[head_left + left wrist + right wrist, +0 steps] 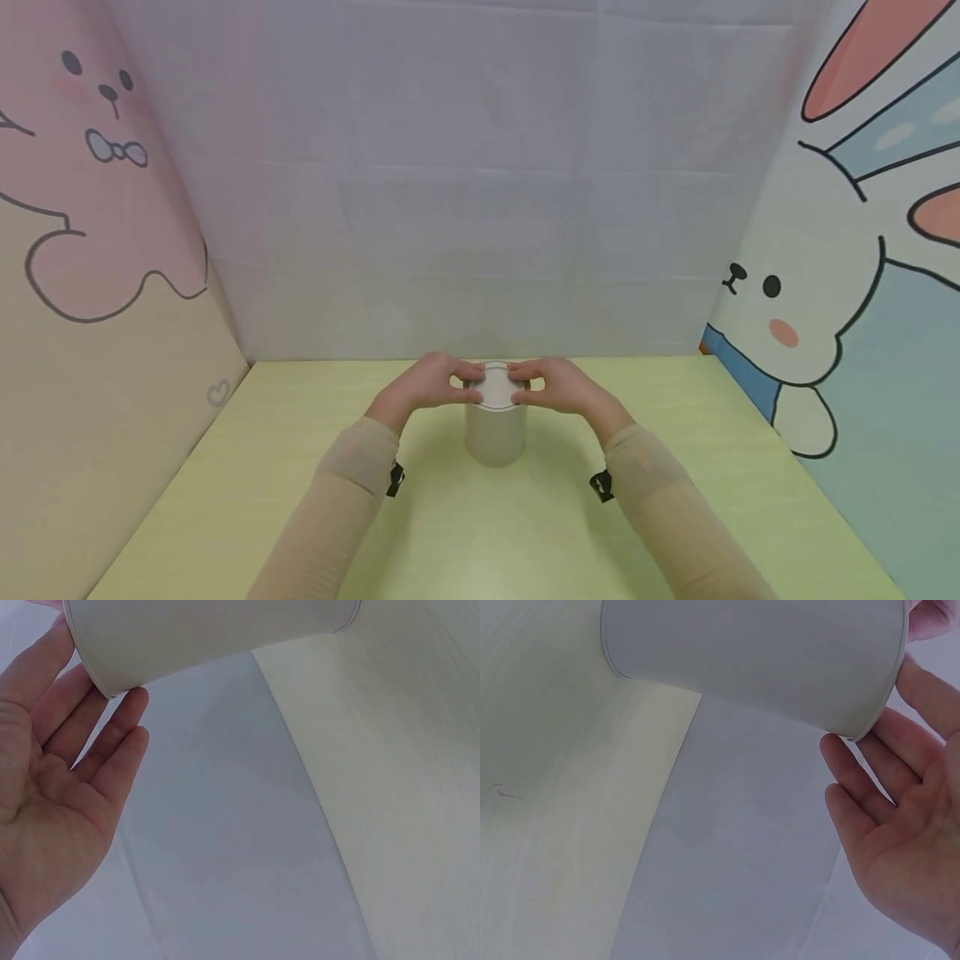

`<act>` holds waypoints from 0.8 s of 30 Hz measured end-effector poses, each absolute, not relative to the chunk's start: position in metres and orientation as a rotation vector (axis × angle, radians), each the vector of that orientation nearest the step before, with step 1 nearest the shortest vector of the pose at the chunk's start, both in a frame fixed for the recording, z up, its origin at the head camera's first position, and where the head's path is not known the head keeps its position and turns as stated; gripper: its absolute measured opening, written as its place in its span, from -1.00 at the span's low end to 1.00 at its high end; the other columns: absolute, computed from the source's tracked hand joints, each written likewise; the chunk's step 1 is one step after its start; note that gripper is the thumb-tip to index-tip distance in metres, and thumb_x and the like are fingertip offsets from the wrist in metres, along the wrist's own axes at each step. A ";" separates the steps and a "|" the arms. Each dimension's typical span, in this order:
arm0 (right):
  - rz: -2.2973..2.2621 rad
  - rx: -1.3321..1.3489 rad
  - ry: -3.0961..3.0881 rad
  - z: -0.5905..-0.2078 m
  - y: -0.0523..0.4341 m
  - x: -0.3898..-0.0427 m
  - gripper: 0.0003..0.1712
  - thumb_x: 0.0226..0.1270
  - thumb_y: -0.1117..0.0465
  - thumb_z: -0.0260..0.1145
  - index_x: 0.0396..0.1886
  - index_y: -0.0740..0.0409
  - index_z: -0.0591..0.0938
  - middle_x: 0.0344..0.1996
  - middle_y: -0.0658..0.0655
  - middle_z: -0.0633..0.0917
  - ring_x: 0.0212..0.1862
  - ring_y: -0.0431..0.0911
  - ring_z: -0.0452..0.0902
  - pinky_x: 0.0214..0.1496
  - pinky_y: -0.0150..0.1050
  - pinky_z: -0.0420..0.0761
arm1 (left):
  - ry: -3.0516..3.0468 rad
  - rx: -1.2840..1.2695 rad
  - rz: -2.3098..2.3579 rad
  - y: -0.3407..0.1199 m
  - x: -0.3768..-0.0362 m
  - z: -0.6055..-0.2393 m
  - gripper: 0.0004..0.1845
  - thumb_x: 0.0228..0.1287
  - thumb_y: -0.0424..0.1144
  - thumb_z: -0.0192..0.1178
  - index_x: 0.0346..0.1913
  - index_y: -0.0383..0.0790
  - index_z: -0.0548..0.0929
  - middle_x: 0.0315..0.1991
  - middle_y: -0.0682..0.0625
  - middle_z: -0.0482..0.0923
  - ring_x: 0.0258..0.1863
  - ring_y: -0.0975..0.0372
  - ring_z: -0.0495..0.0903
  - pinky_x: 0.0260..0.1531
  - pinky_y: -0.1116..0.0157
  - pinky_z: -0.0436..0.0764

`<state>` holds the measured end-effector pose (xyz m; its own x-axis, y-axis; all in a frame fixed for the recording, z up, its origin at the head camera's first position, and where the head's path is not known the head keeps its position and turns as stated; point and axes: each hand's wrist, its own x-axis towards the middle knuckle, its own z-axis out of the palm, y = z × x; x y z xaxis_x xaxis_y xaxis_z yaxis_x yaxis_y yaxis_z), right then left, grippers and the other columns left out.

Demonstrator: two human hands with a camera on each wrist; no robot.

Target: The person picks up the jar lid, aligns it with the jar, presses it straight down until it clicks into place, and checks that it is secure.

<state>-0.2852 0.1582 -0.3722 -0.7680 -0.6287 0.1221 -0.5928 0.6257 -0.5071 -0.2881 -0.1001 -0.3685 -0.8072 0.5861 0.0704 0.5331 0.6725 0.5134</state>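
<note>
A white cylindrical canister [495,433] stands upright on the pale green table [480,542], near its back edge. Its round lid [497,388] is on top. My left hand [442,382] grips the lid's left rim with thumb and fingers, and my right hand [551,385] grips its right rim. In the left wrist view the canister [210,634] fills the top and the left hand [52,780] has its upper fingers at the rim, its lower fingers loose. The right wrist view mirrors this: canister [757,652], right hand [900,825].
A white cloth backdrop [465,183] hangs behind the table. Cartoon panels stand on both sides, a pink one [90,208] on the left and a rabbit one [847,275] on the right. Both forearms wear beige sleeves.
</note>
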 end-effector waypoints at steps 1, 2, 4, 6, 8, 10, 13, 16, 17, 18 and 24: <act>-0.825 -1.045 2.769 -0.371 0.158 -0.285 -0.46 0.32 0.07 0.41 0.23 0.21 0.62 0.26 0.14 0.57 0.28 0.11 0.47 0.28 0.06 0.46 | 2.781 0.935 0.797 -0.100 -0.289 -0.369 -0.51 0.24 -0.05 0.39 0.21 -0.11 0.66 0.21 0.02 0.57 0.22 0.12 0.52 0.19 0.09 0.50; -0.820 -1.050 2.770 -0.371 0.159 -0.286 -0.46 0.32 0.07 0.42 0.22 0.21 0.62 0.25 0.14 0.57 0.27 0.11 0.47 0.27 0.06 0.46 | 2.782 0.946 0.792 -0.100 -0.289 -0.369 -0.51 0.25 -0.05 0.39 0.21 -0.11 0.66 0.22 0.02 0.56 0.22 0.11 0.52 0.19 0.09 0.50; -0.813 -1.059 2.769 -0.370 0.159 -0.286 -0.46 0.32 0.06 0.42 0.23 0.20 0.62 0.25 0.13 0.57 0.27 0.10 0.47 0.28 0.06 0.46 | 2.779 0.958 0.801 -0.101 -0.290 -0.371 -0.50 0.25 -0.04 0.38 0.22 -0.11 0.65 0.24 0.03 0.54 0.22 0.12 0.52 0.19 0.09 0.50; -0.812 -1.053 2.774 -0.372 0.158 -0.286 -0.46 0.32 0.06 0.41 0.24 0.19 0.62 0.27 0.10 0.56 0.29 0.09 0.46 0.29 0.05 0.45 | 2.774 0.960 0.819 -0.102 -0.290 -0.373 -0.49 0.25 -0.04 0.38 0.23 -0.11 0.64 0.25 0.04 0.53 0.22 0.12 0.52 0.20 0.09 0.50; -0.826 -1.043 2.774 -0.375 0.158 -0.286 -0.46 0.33 0.05 0.40 0.25 0.17 0.61 0.28 0.09 0.55 0.30 0.10 0.44 0.30 0.06 0.44 | 2.770 0.961 0.842 -0.103 -0.290 -0.375 -0.48 0.25 -0.03 0.38 0.24 -0.11 0.63 0.26 0.06 0.51 0.23 0.13 0.52 0.20 0.10 0.50; -0.852 -1.025 2.771 -0.377 0.158 -0.286 -0.46 0.33 0.06 0.40 0.25 0.17 0.60 0.29 0.08 0.54 0.32 0.10 0.42 0.30 0.06 0.44 | 2.769 0.957 0.861 -0.104 -0.291 -0.377 -0.48 0.25 -0.02 0.38 0.24 -0.11 0.63 0.27 0.07 0.51 0.23 0.14 0.51 0.20 0.10 0.50; -0.884 -1.000 2.760 -0.380 0.157 -0.286 -0.45 0.33 0.06 0.41 0.26 0.16 0.60 0.30 0.07 0.53 0.33 0.10 0.40 0.31 0.05 0.43 | 2.768 0.943 0.874 -0.105 -0.290 -0.378 -0.47 0.24 -0.03 0.39 0.24 -0.10 0.63 0.27 0.08 0.51 0.23 0.14 0.51 0.20 0.10 0.50; -0.890 -0.994 2.759 -0.379 0.156 -0.286 -0.45 0.32 0.06 0.42 0.25 0.18 0.60 0.29 0.09 0.54 0.32 0.10 0.41 0.30 0.04 0.44 | 2.767 0.909 0.884 -0.105 -0.291 -0.378 -0.48 0.21 -0.05 0.42 0.22 -0.10 0.65 0.25 0.07 0.53 0.22 0.14 0.52 0.19 0.10 0.50; -0.888 -0.991 2.761 -0.378 0.155 -0.285 -0.45 0.31 0.07 0.42 0.25 0.18 0.61 0.29 0.09 0.54 0.32 0.10 0.42 0.30 0.04 0.45 | 2.769 0.900 0.884 -0.105 -0.291 -0.377 -0.49 0.20 -0.05 0.42 0.21 -0.09 0.66 0.24 0.07 0.54 0.21 0.14 0.53 0.18 0.10 0.51; -0.888 -0.987 2.762 -0.377 0.154 -0.285 -0.45 0.31 0.07 0.43 0.24 0.18 0.61 0.29 0.10 0.54 0.31 0.10 0.42 0.29 0.04 0.45 | 2.770 0.895 0.887 -0.104 -0.291 -0.376 -0.50 0.19 -0.06 0.43 0.20 -0.10 0.67 0.23 0.06 0.55 0.20 0.14 0.54 0.17 0.10 0.52; -0.865 -0.957 2.760 -0.368 0.152 -0.282 -0.45 0.30 0.11 0.43 0.24 0.22 0.61 0.29 0.13 0.54 0.29 0.10 0.44 0.26 0.03 0.48 | 2.784 0.897 0.856 -0.102 -0.294 -0.371 -0.51 0.15 -0.07 0.46 0.16 -0.09 0.70 0.16 0.03 0.61 0.13 0.14 0.58 0.12 0.10 0.56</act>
<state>-0.2823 0.1523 -0.3678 -0.7988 -0.5946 0.0919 -0.5407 0.6424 -0.5432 -0.2941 -0.1016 -0.3714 -0.8230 0.5625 0.0796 0.5100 0.6698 0.5397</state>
